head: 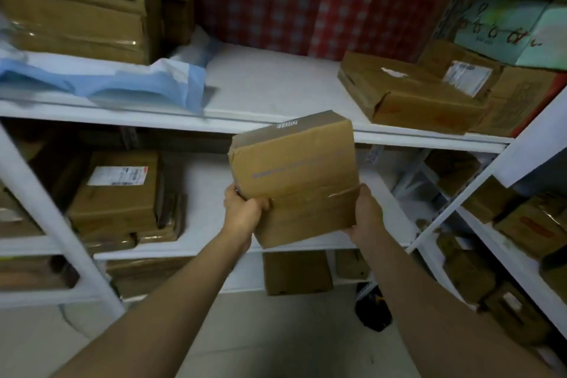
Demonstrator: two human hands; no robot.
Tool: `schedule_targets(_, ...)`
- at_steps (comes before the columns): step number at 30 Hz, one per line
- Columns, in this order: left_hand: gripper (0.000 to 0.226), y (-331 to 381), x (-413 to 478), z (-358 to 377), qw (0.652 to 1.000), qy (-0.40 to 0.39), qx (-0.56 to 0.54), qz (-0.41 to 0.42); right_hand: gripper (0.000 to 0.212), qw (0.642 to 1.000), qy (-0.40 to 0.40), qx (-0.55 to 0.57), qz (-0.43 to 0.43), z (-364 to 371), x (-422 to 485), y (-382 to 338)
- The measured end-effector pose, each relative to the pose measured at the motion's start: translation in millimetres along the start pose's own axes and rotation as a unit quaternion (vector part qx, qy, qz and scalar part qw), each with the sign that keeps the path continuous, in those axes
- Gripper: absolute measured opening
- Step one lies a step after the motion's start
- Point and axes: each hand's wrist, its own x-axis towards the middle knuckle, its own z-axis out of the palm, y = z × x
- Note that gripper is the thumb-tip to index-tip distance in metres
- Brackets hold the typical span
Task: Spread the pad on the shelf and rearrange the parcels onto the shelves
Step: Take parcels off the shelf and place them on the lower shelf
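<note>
I hold a brown cardboard parcel [294, 175] in the air in front of the white shelves, tilted with its top leaning away. My left hand [242, 209] grips its lower left edge, thumb on the front face. My right hand [366, 212] holds its lower right side, fingers hidden behind it. A blue and white pad [132, 83] lies crumpled on the left part of the upper shelf [270, 86], under stacked boxes [79, 24].
A flat parcel [408, 92] and more boxes sit at the right of the upper shelf. The middle shelf [208, 193] holds labelled boxes [119, 190] on the left. A side rack [515, 224] on the right carries several parcels. A box [296, 273] stands on the floor below.
</note>
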Motion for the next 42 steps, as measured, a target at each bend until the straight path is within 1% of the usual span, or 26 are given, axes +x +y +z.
schedule_targets(1, 0.057, -13.1, 2.5, -6.7, 1.0, 0.003, 0.008, -0.016, 0.04, 1.0, -0.001, -0.014, 0.016, 3.6, 3.4, 13.7)
schedule_targets(2, 0.057, -24.9, 5.1, -12.9, 0.999, 0.007, 0.016, -0.032, 0.039, 0.999, -0.001, -0.033, 0.025, 6.3, 6.6, 26.0)
schedule_targets(4, 0.059, -51.4, 13.7, -26.1, 0.998, 0.023, 0.009, -0.063, 0.043, 0.996, -0.007, -0.071, 0.047, 12.8, 18.5, 51.4)
schedule_targets(7, 0.065, -86.4, 25.9, -44.8, 0.993, 0.067, 0.003, -0.101, 0.047, 0.99, -0.038, -0.098, 0.096, 25.1, 24.4, 80.6)
schedule_targets(10, 0.063, -109.1, 39.4, -59.3, 0.986, 0.085, -0.011, -0.144, 0.053, 0.975, -0.054, -0.16, 0.143, 41.6, 34.2, 106.0)
schedule_targets(13, 0.052, -116.8, 67.0, -69.5, 0.977, 0.081, -0.035, -0.195, 0.043, 0.962, -0.08, -0.207, 0.161, 66.1, 54.1, 129.8)
schedule_targets(15, 0.05, -118.3, 88.9, -73.4, 0.979, 0.07, -0.032, -0.191, 0.04, 0.962, -0.08, -0.21, 0.158, 81.2, 69.0, 141.3)
schedule_targets(18, 0.049, -127.5, 125.8, -79.2, 0.983, 0.076, -0.002, -0.164, 0.038, 0.964, -0.083, -0.205, 0.146, 107.1, 97.5, 156.1)
schedule_targets(21, 0.052, -154.1, 156.7, -90.3, 0.976, 0.126, 0.0, -0.18, 0.039, 0.959, -0.103, -0.218, 0.151, 135.8, 122.7, 172.6)
schedule_targets(23, 0.047, -175.8, 170.5, -94.8, 0.964, 0.178, -0.011, -0.199, 0.027, 0.954, -0.117, -0.216, 0.173, 155.0, 132.2, 189.1)
schedule_targets(25, 0.046, -191.6, 179.3, -96.8, 0.958, 0.21, -0.005, -0.196, 0.012, 0.957, -0.098, -0.219, 0.164, 168.0, 148.0, 211.8)
schedule_targets(26, 0.047, -194.8, 182.3, -97.4, 0.96, 0.211, -0.001, -0.185, 0.013, 0.956, -0.09, -0.245, 0.134, 172.5, 157.6, 221.7)
schedule_targets(27, 0.046, -197.2, 187.5, -97.9, 0.962, 0.211, -0.01, -0.173, 0.015, 0.951, -0.101, -0.275, 0.104, 175.3, 165.5, 228.4)
schedule_targets(28, 0.044, -194.9, 191.2, -97.3, 0.964, 0.211, -0.023, -0.159, 0.024, 0.946, -0.113, -0.293, 0.085, 177.4, 169.3, 229.5)
schedule_targets(29, 0.04, -191.4, 195.3, -95.9, 0.965, 0.214, -0.034, -0.149, 0.038, 0.943, -0.13, -0.297, 0.078, 179.5, 175.5, 231.3)
schedule_targets(30, 0.037, -186.6, 197.8, -94.8, 0.965, 0.221, -0.032, -0.14, 0.047, 0.94, -0.144, -0.299, 0.076, 181.2, 178.3, 232.3)
schedule_targets(31, 0.037, -183.5, 200.5, -93.5, 0.963, 0.228, -0.02, -0.141, 0.046, 0.938, -0.15, -0.303, 0.075, 184.2, 174.7, 228.1)
schedule_targets(32, 0.039, -182.4, 201.3, -93.0, 0.961, 0.235, 0.003, -0.143, 0.037, 0.936, -0.152, -0.308, 0.077, 186.0, 174.5, 229.4)
schedule_targets(34, 0.052, -183.5, 198.9, -93.0, 0.96, 0.231, 0.058, -0.147, 0.016, 0.938, -0.159, -0.299, 0.079, 190.0, 170.0, 230.1)
schedule_targets(35, 0.06, -182.5, 194.7, -93.9, 0.959, 0.219, 0.1, -0.152, 0.012, 0.934, -0.169, -0.302, 0.085, 190.2, 162.1, 224.4)
schedule_targets(37, 0.075, -179.8, 183.9, -95.4, 0.94, 0.212, 0.199, -0.181, 0.018, 0.915, -0.197, -0.332, 0.118, 189.6, 145.3, 209.1)
schedule_targets(38, 0.079, -175.6, 177.4, -93.8, 0.927, 0.218, 0.24, -0.188, 0.026, 0.908, -0.203, -0.342, 0.134, 186.6, 141.2, 204.7)
schedule_targets(39, 0.081, -171.5, 171.8, -90.6, 0.918, 0.229, 0.267, -0.185, 0.041, 0.906, -0.205, -0.342, 0.143, 183.2, 136.2, 198.8)
schedule_targets(40, 0.08, -162.4, 165.1, -85.5, 0.913, 0.235, 0.29, -0.165, 0.061, 0.908, -0.192, -0.345, 0.14, 177.3, 129.9, 193.1)
schedule_targets(41, 0.075, -156.1, 159.8, -79.8, 0.911, 0.237, 0.307, -0.14, 0.073, 0.906, -0.179, -0.363, 0.124, 172.5, 122.8, 188.3)
schedule_targets(42, 0.066, -145.7, 155.0, -71.8, 0.914, 0.222, 0.321, -0.112, 0.074, 0.902, -0.168, -0.384, 0.101, 166.1, 115.8, 181.8)
